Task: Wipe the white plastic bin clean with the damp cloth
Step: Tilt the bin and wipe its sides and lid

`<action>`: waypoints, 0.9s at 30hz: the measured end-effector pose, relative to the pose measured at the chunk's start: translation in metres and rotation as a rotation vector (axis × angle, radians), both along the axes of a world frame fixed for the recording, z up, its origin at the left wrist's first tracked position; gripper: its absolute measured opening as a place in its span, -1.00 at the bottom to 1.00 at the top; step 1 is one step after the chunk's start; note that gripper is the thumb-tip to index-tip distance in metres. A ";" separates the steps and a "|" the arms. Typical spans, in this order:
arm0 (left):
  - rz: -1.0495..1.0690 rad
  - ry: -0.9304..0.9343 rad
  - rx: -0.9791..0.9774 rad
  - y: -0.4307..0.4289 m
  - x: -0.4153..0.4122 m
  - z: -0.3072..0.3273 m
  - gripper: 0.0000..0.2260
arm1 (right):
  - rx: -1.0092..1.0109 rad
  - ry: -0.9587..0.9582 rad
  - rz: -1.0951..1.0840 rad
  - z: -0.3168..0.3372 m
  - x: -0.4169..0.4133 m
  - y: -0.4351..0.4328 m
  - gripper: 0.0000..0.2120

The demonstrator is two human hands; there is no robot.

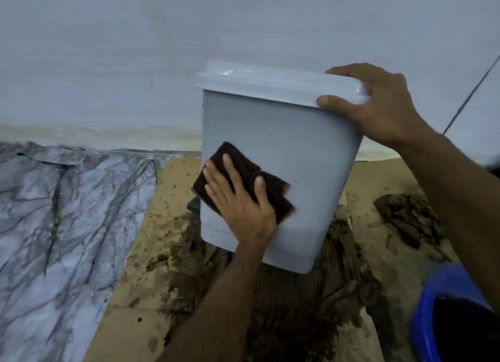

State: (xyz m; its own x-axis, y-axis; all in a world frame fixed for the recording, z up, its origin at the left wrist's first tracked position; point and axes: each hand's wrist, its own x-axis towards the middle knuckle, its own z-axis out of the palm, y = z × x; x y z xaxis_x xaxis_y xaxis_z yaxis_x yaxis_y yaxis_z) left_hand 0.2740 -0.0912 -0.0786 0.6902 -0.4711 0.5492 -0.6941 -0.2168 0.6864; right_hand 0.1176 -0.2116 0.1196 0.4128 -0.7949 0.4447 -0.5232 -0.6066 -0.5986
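My left hand [240,202] lies flat with fingers straight, pressing the dark brown cloth [274,196] against the near side of the white plastic bin [284,145], low on its left half. My right hand [378,104] curls round the right corner of the bin's lid [270,81], thumb on the front lip. The bin stands on wet, stained cardboard [151,253] on the floor, close to the wall [108,63] behind it. I judge it light and hollow, its smooth walls slick when wet, so a hard push could slide or tip it. The lid rim is the firm place to brace. There is open room toward the cardboard's left edge and the marble-patterned sheet [54,212]. The blue bucket [433,307] crowds the near right corner.
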 end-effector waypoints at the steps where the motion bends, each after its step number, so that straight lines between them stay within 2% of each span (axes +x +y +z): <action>1: 0.047 0.104 0.007 0.010 -0.010 -0.010 -0.38 | -0.003 -0.007 0.000 -0.001 0.001 -0.001 -0.49; 3: 0.067 0.210 0.043 0.024 -0.032 -0.025 -0.36 | -0.001 -0.023 0.007 -0.002 0.002 -0.002 -0.44; 4: 0.024 0.172 0.068 0.026 -0.041 -0.028 -0.36 | 0.001 -0.029 0.011 -0.001 0.002 -0.002 -0.41; 8: -0.275 -0.303 0.086 0.002 -0.040 -0.004 -0.40 | -0.006 -0.023 0.017 -0.001 0.000 -0.002 -0.41; 10: -0.280 -0.365 0.047 -0.019 -0.016 0.023 -0.41 | -0.003 -0.024 0.021 -0.001 0.000 -0.003 -0.47; 12: -0.174 -0.291 0.003 -0.032 0.009 0.044 -0.40 | 0.003 -0.019 0.018 -0.001 0.001 -0.003 -0.46; 14: -0.020 -0.133 -0.030 -0.032 0.026 0.046 -0.39 | 0.002 -0.005 0.019 -0.001 0.001 -0.002 -0.44; 17: 0.146 0.246 -0.032 -0.007 0.019 0.017 -0.38 | 0.005 -0.006 0.020 -0.001 0.002 -0.001 -0.46; 19: 0.187 0.385 0.021 0.015 -0.005 -0.010 -0.36 | 0.009 -0.012 0.019 -0.001 0.002 0.000 -0.40; 21: 0.105 0.293 0.097 0.030 -0.034 -0.027 -0.35 | 0.011 -0.017 0.021 -0.001 0.002 0.000 -0.38; 25: -0.214 -0.189 0.105 0.008 -0.049 -0.009 -0.37 | 0.011 -0.022 0.019 0.000 0.001 0.002 -0.37; 27: -0.241 -0.312 0.069 -0.010 -0.029 0.010 -0.39 | 0.007 -0.011 0.021 0.000 0.001 0.002 -0.38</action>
